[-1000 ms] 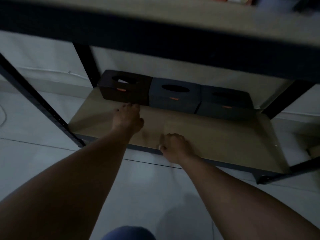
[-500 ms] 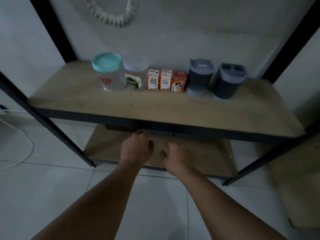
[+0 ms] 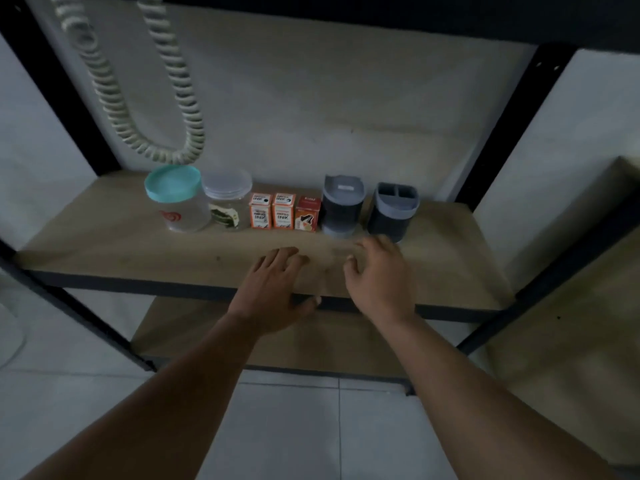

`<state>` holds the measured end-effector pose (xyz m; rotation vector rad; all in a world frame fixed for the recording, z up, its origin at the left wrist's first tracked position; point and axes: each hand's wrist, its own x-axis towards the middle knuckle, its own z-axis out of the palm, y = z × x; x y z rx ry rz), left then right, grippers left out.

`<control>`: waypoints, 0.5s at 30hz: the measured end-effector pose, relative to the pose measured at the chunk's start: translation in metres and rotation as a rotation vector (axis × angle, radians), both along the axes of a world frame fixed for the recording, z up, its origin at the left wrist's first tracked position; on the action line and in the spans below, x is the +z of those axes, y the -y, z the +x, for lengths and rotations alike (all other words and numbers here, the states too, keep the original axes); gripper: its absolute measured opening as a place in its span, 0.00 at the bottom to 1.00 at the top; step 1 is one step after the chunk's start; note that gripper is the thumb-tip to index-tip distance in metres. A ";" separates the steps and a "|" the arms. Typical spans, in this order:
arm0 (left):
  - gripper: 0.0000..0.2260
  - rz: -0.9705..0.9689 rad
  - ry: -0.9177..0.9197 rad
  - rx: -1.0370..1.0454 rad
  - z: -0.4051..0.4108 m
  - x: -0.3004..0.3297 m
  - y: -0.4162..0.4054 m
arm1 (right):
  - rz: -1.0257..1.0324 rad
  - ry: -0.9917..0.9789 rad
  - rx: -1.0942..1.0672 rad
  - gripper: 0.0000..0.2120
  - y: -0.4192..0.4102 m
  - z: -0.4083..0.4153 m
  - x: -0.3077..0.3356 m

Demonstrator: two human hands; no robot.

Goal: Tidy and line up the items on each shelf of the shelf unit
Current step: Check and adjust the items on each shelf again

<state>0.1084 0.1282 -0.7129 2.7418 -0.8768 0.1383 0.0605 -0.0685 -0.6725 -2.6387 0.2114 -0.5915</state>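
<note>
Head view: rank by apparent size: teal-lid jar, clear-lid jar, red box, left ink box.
1. teal-lid jar
2. clear-lid jar, slightly smaller
3. left ink box and red box: too alike to rank

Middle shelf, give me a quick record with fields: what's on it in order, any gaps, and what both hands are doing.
shelf: wooden board, dark metal frame
row, left to right: teal-lidded jar; clear-lidded jar; two ink boxes; orange box; grey holder; divided grey holder
gap: divided grey holder stands apart from the row
left hand: open, empty, over front edge
right hand: loosely curled, empty, near the holders
above: coiled cord hanging
</note>
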 end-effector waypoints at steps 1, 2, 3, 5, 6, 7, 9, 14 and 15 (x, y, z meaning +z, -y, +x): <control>0.38 0.010 -0.023 -0.002 0.005 -0.002 0.004 | -0.014 0.041 -0.020 0.14 0.012 0.009 0.003; 0.40 0.019 -0.031 -0.006 0.009 -0.006 0.007 | -0.027 0.073 -0.038 0.16 0.023 0.016 0.005; 0.42 0.036 -0.034 -0.015 0.012 -0.011 0.009 | -0.042 0.090 -0.061 0.19 0.033 0.023 0.006; 0.45 0.099 -0.014 -0.032 0.017 -0.022 0.012 | -0.068 0.095 -0.106 0.26 0.050 0.034 0.006; 0.46 0.126 0.009 -0.031 0.018 -0.027 0.013 | -0.077 0.094 -0.120 0.29 0.057 0.039 0.003; 0.47 0.136 0.030 -0.023 0.019 -0.031 0.014 | -0.087 0.091 -0.129 0.32 0.062 0.044 -0.001; 0.47 0.123 0.039 0.000 0.021 -0.037 0.014 | -0.089 0.072 -0.135 0.36 0.069 0.051 -0.010; 0.47 0.092 0.046 0.010 0.023 -0.040 0.014 | -0.081 0.046 -0.138 0.37 0.070 0.068 -0.029; 0.47 0.093 0.050 0.014 0.023 -0.041 0.014 | -0.080 0.041 -0.133 0.36 0.069 0.070 -0.032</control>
